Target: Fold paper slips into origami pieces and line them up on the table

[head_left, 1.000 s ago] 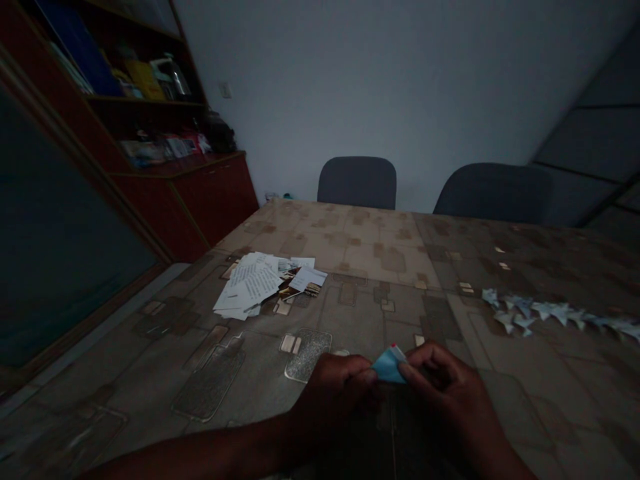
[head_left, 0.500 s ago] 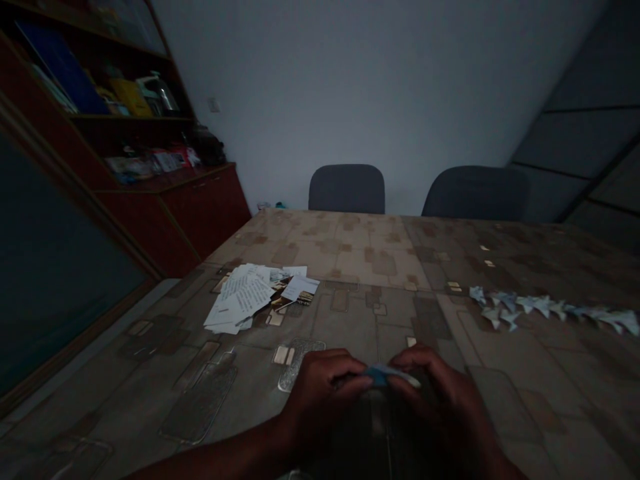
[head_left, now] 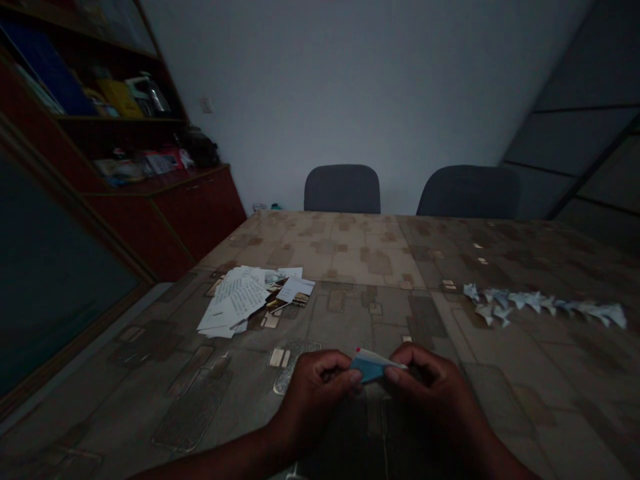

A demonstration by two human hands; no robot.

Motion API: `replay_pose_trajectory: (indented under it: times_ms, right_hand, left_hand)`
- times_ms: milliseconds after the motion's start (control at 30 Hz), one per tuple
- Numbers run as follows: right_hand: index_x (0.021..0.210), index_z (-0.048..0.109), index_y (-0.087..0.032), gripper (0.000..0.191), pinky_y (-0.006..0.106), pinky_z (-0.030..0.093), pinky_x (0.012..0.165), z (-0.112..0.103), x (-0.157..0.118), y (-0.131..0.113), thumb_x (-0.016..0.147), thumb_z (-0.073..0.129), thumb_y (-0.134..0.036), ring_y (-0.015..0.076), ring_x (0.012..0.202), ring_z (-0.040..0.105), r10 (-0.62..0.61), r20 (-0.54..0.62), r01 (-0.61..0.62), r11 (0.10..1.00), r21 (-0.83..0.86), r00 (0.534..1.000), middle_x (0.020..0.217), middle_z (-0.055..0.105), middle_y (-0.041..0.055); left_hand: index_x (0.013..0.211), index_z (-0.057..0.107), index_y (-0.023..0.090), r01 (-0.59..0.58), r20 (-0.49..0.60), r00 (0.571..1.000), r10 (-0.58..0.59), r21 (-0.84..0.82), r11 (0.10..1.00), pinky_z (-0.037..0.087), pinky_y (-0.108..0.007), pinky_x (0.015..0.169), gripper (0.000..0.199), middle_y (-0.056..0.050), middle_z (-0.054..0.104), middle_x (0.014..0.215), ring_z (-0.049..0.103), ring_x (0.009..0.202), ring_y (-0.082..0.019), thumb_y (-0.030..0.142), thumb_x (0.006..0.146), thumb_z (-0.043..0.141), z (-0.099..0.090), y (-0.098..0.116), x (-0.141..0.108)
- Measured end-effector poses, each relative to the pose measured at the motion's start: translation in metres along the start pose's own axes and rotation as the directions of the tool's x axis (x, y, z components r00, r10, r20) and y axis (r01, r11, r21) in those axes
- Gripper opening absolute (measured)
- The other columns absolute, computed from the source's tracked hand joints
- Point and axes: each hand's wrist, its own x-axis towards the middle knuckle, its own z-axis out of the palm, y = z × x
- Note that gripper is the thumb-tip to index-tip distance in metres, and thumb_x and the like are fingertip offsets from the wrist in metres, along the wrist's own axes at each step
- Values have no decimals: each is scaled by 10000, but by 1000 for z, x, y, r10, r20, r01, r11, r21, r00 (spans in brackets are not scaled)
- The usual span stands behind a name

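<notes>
A small folded piece of paper [head_left: 371,367], blue on the near side with a white upper edge and a red spot at its tip, is held between both hands above the near part of the table. My left hand [head_left: 323,387] pinches its left end between thumb and fingers. At the right end, the thumb and fingertips of my right hand [head_left: 427,380] are closed on the same paper. The fingers of both hands are curled, and some are hidden behind the thumbs.
Printed paper sheets [head_left: 235,300] lie piled on the patterned table [head_left: 345,327] at left. Several folded paper pieces [head_left: 533,301] form rows at right. Two grey chairs [head_left: 343,189] stand behind the far edge. A red cabinet [head_left: 200,210] is at far left.
The paper has tilted and shows more of its blue side and a red tip. My hands have shifted slightly around it. The whole view has moved a little, with table items appearing further left.
</notes>
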Motion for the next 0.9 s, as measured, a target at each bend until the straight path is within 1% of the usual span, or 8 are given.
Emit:
replay_pose_trajectory:
  times_ms: [200,300,567,700,767,833,867,900]
  right_hand:
    - [642,624,-195,246,231,303,491,-2,2,4,725,688,-417,129,549,442,86,35,-91,982,166,996,579,510,-31]
    - [657,644,-189,264,230,304,488,-5,4,4,747,683,-435,121,538,439,89,69,-100,978,181,994,591,528,-22]
    - [634,620,-182,344,235,301,479,-17,4,-7,784,624,-491,119,521,407,41,159,-52,997,63,986,557,465,-32]
    - [624,584,-192,365,237,318,481,-24,6,-10,799,592,-512,125,523,416,43,258,-53,998,32,965,557,464,-30]
    - [680,615,-194,319,237,335,497,-25,7,-14,802,588,-488,133,545,445,26,288,-25,1000,-7,957,585,502,-20]
    - [838,668,-203,233,241,360,534,-21,7,-18,786,611,-423,151,608,495,-17,284,36,998,-60,959,656,564,-6]
    - [859,673,-204,208,242,367,550,-17,6,-20,784,610,-388,154,627,507,-30,272,53,996,-77,962,670,577,-5]
    - [807,668,-201,177,239,365,548,-13,5,-20,778,608,-365,151,614,506,-37,260,62,994,-87,965,648,573,-10]
  left_hand:
    - [644,687,138,18,6,1000,-18,-33,999,347,-202,535,259,-4,608,568,504,551,-127,368,754,643,0,0,0]
    - [649,683,137,10,10,1000,-9,-35,999,338,-204,536,266,-2,602,568,496,552,-125,375,758,638,0,0,1]
    - [628,640,143,51,59,997,-47,-80,995,326,-207,529,272,22,557,535,448,511,-111,385,753,624,1,5,1]
    - [640,645,139,67,57,996,-65,-38,997,318,-208,536,230,31,538,550,428,528,-108,337,754,617,1,6,0]
    - [638,643,136,62,55,997,-61,-17,998,313,-208,538,229,32,523,554,429,542,-111,330,756,614,1,5,-1]
    - [649,639,132,69,73,995,-68,-10,998,301,-206,528,235,35,505,560,425,547,-111,336,762,610,2,3,-2]
    - [652,636,131,69,87,994,-68,-2,998,292,-204,519,237,35,496,563,421,547,-110,338,764,609,3,1,-2]
    - [645,630,131,62,99,993,-63,14,998,281,-203,511,238,37,483,563,414,545,-108,336,764,610,4,0,-3]
